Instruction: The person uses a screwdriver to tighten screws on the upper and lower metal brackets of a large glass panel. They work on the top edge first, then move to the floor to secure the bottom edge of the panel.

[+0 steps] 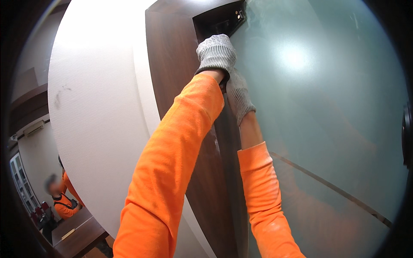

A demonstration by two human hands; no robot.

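Note:
Both my arms, in orange sleeves, reach up to the dark wooden door frame (170, 56) beside a frosted glass panel (327, 112). My left hand (217, 52), in a grey knit work glove, is closed at the frame's edge, just under a black recess (215, 23) in the upper corner. Whatever its fingers grip is hidden behind the glove. Lower and to the right, against the glass edge, is my right hand (241, 94) in a similar glove. Its fingers are out of sight behind the left hand and wrist. A small dark piece shows between the two wrists, too little to name.
A white textured wall (94, 112) with a dark scuff stands left of the frame. Beyond it, at the lower left, a person (64, 200) in orange is near a dark table (79, 236). A thin strip (331, 187) crosses the glass low down.

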